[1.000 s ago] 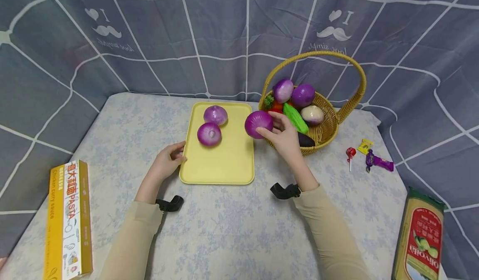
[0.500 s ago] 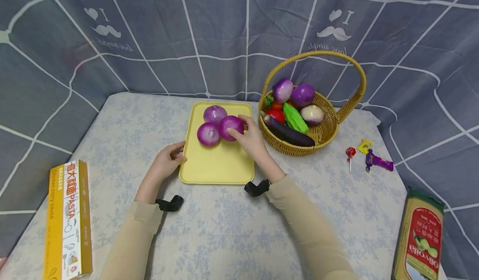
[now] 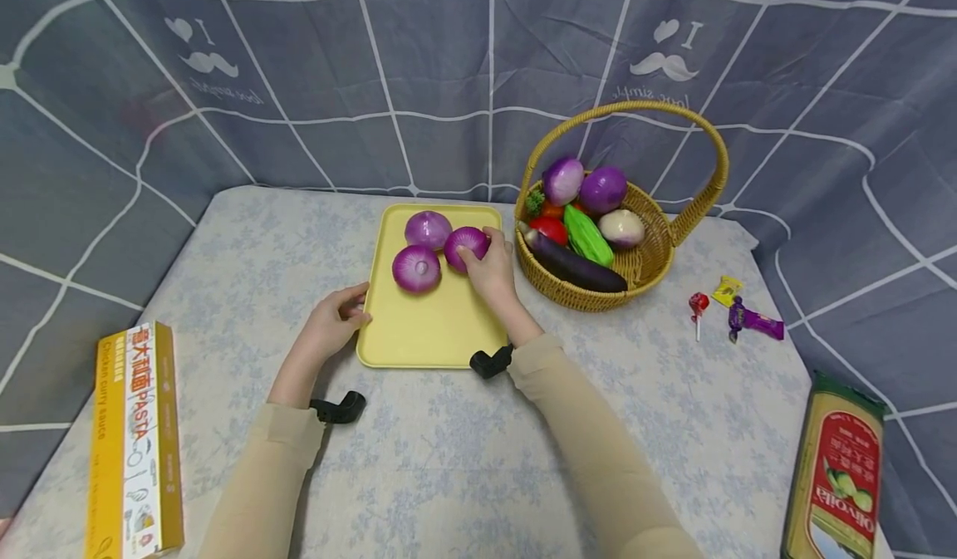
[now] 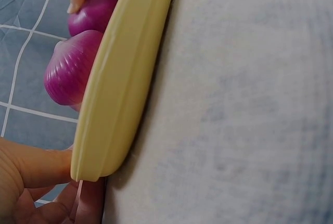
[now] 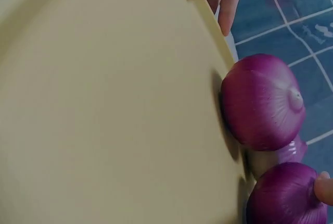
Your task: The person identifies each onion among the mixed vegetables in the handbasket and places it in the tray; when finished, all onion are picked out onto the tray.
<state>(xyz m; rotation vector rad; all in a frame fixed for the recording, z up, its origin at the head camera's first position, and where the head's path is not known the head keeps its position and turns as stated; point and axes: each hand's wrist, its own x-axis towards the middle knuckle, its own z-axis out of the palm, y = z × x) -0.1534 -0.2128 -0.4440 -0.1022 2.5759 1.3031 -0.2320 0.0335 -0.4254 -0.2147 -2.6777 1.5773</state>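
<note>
A: Onions, three of them, on the yellow tray (image 3: 441, 326). Which one does the right hand (image 3: 493, 272) have?

B: The third onion (image 3: 465, 247), at the tray's far right. The grip is closed round it, fingertips (image 3: 469, 251) on its near side and thumb over its right; it rests on the tray.

A: And the neighbours?

B: Just left of that grip, another onion (image 3: 416, 268) lies stem up. Beyond it, a second onion (image 3: 428, 228) sits against the held one; the right wrist view shows them pressed close.

A: The left hand (image 3: 334, 324)?

B: Its grip is a pinch on the tray's near left corner, thumb on the rim, fingers curled beneath, as the left wrist view shows.

A: What lies past the right grip?

B: To its right, the wicker basket (image 3: 650, 268) with vegetables, standing on the worktop (image 3: 449, 459). Well apart, sweets (image 3: 736, 314) further right.
</note>
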